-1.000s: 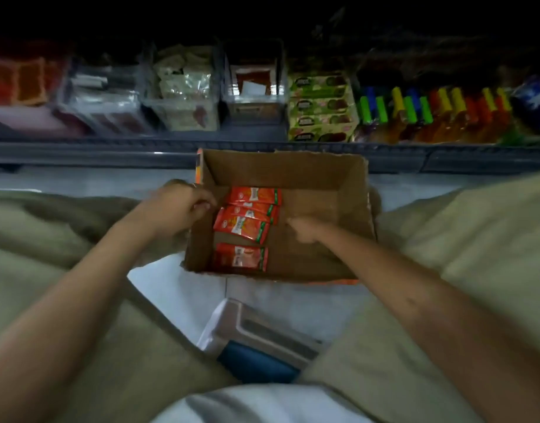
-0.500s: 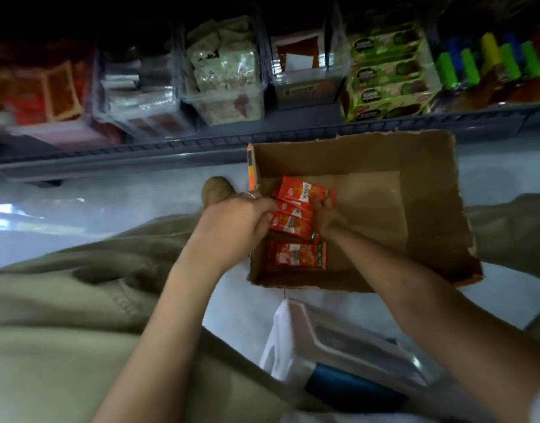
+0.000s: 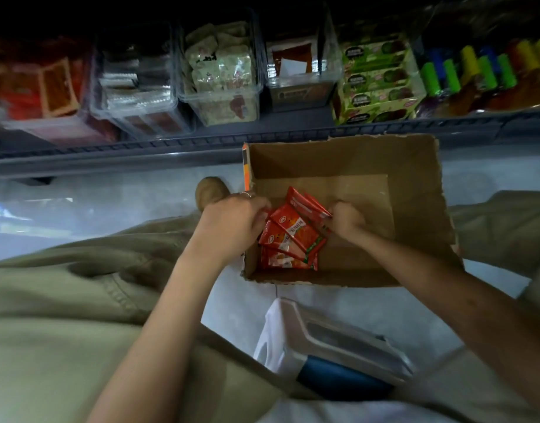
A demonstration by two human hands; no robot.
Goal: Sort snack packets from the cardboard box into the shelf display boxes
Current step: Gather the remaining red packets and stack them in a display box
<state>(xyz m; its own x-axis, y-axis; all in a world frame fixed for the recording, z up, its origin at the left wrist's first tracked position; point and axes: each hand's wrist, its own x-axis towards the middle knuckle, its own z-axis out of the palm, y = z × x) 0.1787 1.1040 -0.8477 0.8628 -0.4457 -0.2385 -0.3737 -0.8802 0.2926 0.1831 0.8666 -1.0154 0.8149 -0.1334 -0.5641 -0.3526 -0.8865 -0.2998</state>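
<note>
Inside the cardboard box, left hand and right hand grip the red packets, gathering them; next comes lifting them to a shelf display box.

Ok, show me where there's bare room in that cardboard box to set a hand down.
The right half of the box floor is bare, between the red packets and the right wall, plus a strip along the far wall. The left half is crowded: packets, with the left hand and right hand gripping them.
</note>
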